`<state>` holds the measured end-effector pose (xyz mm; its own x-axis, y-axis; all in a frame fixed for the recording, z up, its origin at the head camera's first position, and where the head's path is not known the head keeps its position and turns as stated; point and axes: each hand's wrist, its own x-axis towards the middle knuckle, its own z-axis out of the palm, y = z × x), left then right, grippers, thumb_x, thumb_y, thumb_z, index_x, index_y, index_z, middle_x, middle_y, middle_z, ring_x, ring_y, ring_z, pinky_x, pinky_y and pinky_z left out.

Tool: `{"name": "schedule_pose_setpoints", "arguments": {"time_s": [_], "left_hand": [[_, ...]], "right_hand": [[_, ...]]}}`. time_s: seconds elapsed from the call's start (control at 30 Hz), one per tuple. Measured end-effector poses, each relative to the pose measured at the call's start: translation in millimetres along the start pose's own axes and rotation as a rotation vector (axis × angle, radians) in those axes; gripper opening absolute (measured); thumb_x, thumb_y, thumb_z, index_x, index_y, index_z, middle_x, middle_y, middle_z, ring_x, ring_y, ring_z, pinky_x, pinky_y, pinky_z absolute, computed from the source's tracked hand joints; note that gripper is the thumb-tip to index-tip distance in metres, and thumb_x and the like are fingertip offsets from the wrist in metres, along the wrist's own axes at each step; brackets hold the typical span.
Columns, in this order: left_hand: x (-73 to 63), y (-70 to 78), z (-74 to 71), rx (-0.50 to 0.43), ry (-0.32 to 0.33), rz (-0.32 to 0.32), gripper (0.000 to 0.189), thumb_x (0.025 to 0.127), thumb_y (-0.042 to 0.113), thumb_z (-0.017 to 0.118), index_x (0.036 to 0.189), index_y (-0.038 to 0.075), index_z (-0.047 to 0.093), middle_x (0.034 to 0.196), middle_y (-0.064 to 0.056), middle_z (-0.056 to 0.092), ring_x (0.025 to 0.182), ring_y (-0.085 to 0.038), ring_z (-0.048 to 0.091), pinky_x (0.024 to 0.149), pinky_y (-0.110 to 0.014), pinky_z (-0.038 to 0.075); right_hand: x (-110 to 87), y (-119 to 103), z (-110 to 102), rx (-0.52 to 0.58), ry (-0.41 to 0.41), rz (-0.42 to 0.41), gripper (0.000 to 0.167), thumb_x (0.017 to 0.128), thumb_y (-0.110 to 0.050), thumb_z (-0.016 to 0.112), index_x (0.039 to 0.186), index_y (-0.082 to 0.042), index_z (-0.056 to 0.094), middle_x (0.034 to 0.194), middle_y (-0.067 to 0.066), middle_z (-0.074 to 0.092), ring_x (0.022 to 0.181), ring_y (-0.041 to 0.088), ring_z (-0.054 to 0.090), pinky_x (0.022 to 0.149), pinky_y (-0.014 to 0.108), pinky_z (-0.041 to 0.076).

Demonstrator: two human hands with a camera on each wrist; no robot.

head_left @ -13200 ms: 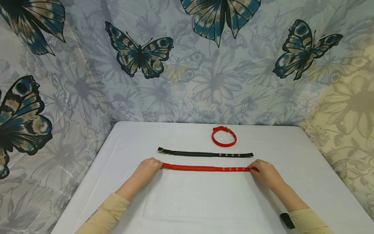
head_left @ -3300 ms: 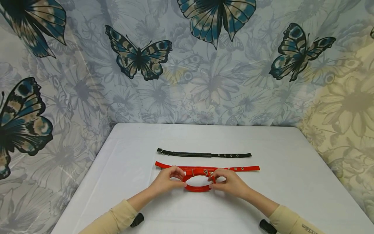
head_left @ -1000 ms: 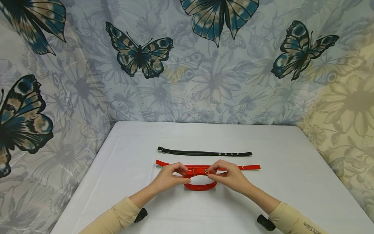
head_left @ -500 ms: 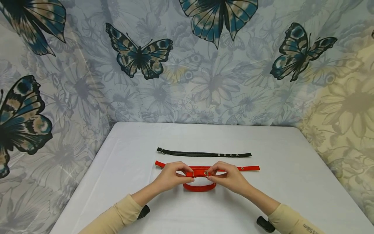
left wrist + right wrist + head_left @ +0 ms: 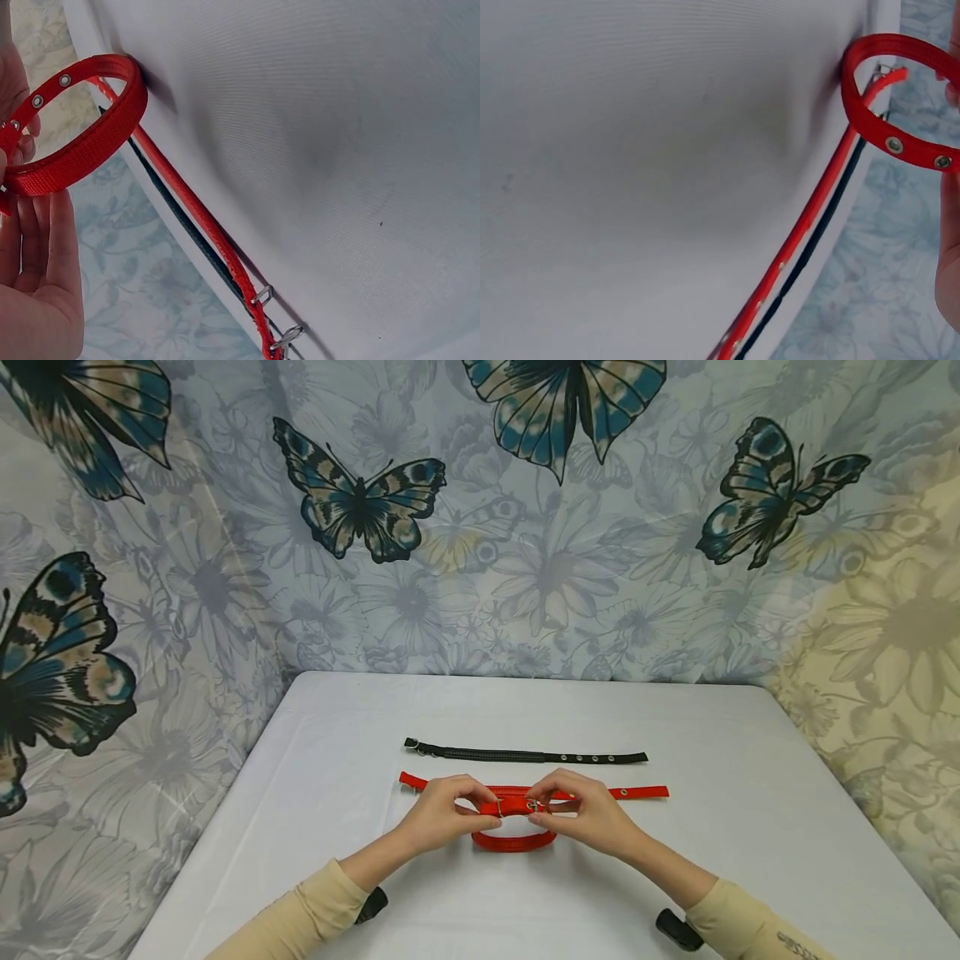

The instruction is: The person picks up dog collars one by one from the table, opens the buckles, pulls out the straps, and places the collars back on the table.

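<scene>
A red collar (image 5: 513, 842), buckled into a loop, is held between both hands near the table's middle. My left hand (image 5: 438, 814) pinches its strap to the left of the buckle, thumb below and fingers above. On the other side my right hand (image 5: 581, 810) pinches it by the metal buckle. Eyelets show along the looped collar (image 5: 90, 154) in the left wrist view. Just behind the hands a second red collar (image 5: 641, 792) lies stretched out straight, its middle partly hidden. Farther back a black collar (image 5: 495, 755) lies straight, parallel to it.
A white cloth covers the table (image 5: 345, 710). Patterned fabric with butterflies (image 5: 360, 510) hangs behind and at the sides. Dark wrist cameras (image 5: 678, 931) sit at the sleeves.
Earlier the looped collar lay at the back while both hands held the straight red collar's ends. Now they hold the loop in front, and fingers have shifted from its sides to the buckle.
</scene>
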<state>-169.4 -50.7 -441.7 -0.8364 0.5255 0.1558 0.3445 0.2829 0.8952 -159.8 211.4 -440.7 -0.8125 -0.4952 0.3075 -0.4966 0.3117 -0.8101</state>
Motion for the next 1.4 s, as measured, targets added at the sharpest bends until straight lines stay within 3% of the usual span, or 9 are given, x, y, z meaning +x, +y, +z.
{"name": "schedule_pose_setpoints", "arguments": {"time_s": [0.3,0.6,0.8,1.23,1.4], "left_hand": [[1.0,1.3,3.8,0.007,-0.005,0.023,0.018,0.082,0.02,0.081,0.097,0.015,0.072,0.089,0.008,0.065,0.084,-0.009,0.061,0.072,-0.022,0.056],[0.8,4.2,5.3,0.017,0.0,0.031,0.02,0.082,0.02,0.081,0.099,0.016,0.071,0.091,0.008,0.065,0.085,-0.01,0.06,0.073,-0.022,0.056],[1.6,5.8,7.3,-0.002,0.01,0.049,0.028,0.081,0.025,0.082,0.105,0.016,0.071,0.093,0.009,0.066,0.087,-0.011,0.061,0.074,-0.022,0.056],[1.3,9.9,7.5,0.071,0.03,0.108,0.019,0.083,0.021,0.08,0.099,0.014,0.074,0.086,0.008,0.067,0.081,-0.008,0.06,0.069,-0.02,0.056],[0.2,8.7,7.5,0.064,0.034,0.117,0.017,0.083,0.02,0.079,0.098,0.014,0.074,0.086,0.008,0.068,0.082,-0.009,0.06,0.07,-0.021,0.056]], "right_hand": [[9.3,-19,6,-0.072,-0.015,-0.059,0.021,0.082,-0.007,0.078,0.1,-0.013,0.069,0.095,-0.001,0.066,0.083,0.017,0.061,0.07,0.033,0.059],[11.1,-46,3,-0.06,-0.019,-0.022,0.018,0.082,0.0,0.076,0.097,-0.006,0.069,0.094,0.006,0.066,0.083,0.019,0.062,0.072,0.033,0.059],[10.1,-44,3,-0.05,-0.012,-0.02,0.018,0.083,-0.002,0.076,0.098,-0.006,0.069,0.095,0.006,0.066,0.084,0.018,0.062,0.073,0.031,0.059],[9.9,-44,8,-0.035,0.001,-0.065,0.017,0.082,0.002,0.075,0.096,-0.006,0.068,0.092,0.005,0.065,0.08,0.019,0.061,0.07,0.034,0.059],[8.2,-32,11,-0.05,0.014,-0.076,0.018,0.083,-0.001,0.076,0.097,-0.008,0.068,0.091,0.004,0.064,0.08,0.017,0.06,0.07,0.033,0.059]]}}
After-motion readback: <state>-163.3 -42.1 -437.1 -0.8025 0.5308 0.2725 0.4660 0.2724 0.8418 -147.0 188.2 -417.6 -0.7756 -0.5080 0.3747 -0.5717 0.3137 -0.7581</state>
